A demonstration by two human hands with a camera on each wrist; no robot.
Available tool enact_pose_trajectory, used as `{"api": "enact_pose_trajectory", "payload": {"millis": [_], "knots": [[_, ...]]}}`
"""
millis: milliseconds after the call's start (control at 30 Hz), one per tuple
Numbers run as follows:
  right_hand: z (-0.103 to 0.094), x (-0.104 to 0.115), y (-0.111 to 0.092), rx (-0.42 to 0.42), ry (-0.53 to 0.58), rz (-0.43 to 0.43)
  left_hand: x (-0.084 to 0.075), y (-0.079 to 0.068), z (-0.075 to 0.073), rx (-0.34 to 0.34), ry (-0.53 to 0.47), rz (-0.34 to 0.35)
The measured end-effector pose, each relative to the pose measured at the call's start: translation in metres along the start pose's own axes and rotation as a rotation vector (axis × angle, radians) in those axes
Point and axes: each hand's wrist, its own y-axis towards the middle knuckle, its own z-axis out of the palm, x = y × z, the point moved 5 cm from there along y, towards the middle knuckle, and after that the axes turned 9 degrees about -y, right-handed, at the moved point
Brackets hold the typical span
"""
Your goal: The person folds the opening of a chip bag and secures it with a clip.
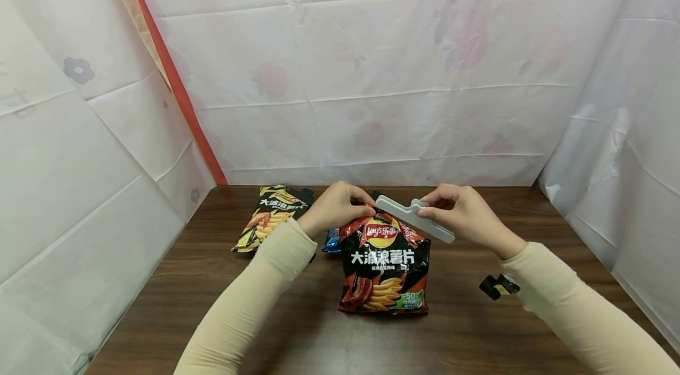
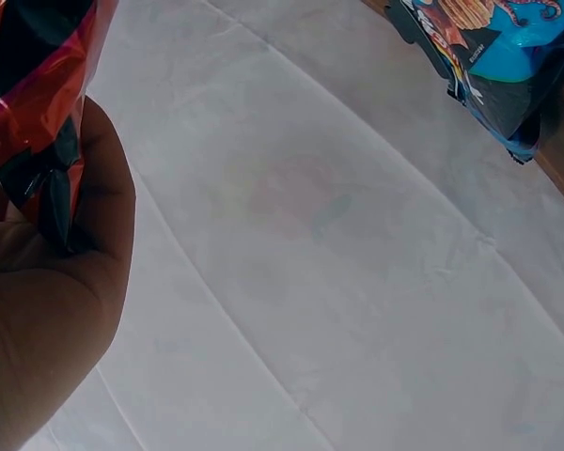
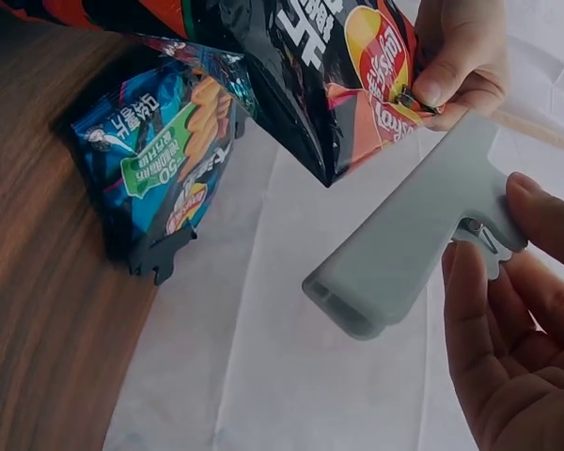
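A red and black bag of potato chips [image 1: 382,271] hangs upright in front of me, its printed face toward the head camera. My left hand [image 1: 337,206] pinches the gathered top of it at the left; in the left wrist view the folded foil [image 2: 42,141] runs in between thumb and fingers. In my right hand [image 1: 470,215] is a pale grey bag clip [image 1: 411,218], gripped by its handles between thumb and fingers. The long bar of the clip [image 3: 404,240] slants close beside the bag's top edge, near the left fingertips.
Behind the left forearm lies a yellow and black chip bag [image 1: 268,218]. A blue chip bag [image 3: 160,160] with a dark clip [image 3: 164,258] on its end lies behind the red one. A small black object [image 1: 499,286] sits by the right forearm. White sheets [image 1: 361,68] surround the wooden table [image 1: 297,328].
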Motion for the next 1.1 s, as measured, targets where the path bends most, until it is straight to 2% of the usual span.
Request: {"api": "enact_pose_trajectory", "payload": {"millis": [567,1100], "knots": [[0.008,-0.003,0.007,-0.019,0.019,0.004,0.001,0.0,-0.001,-0.032,0.007,0.005],[0.015,-0.009,0.008,0.008,0.039,0.046,0.005,-0.001,-0.001,-0.039,0.0,-0.013]]}}
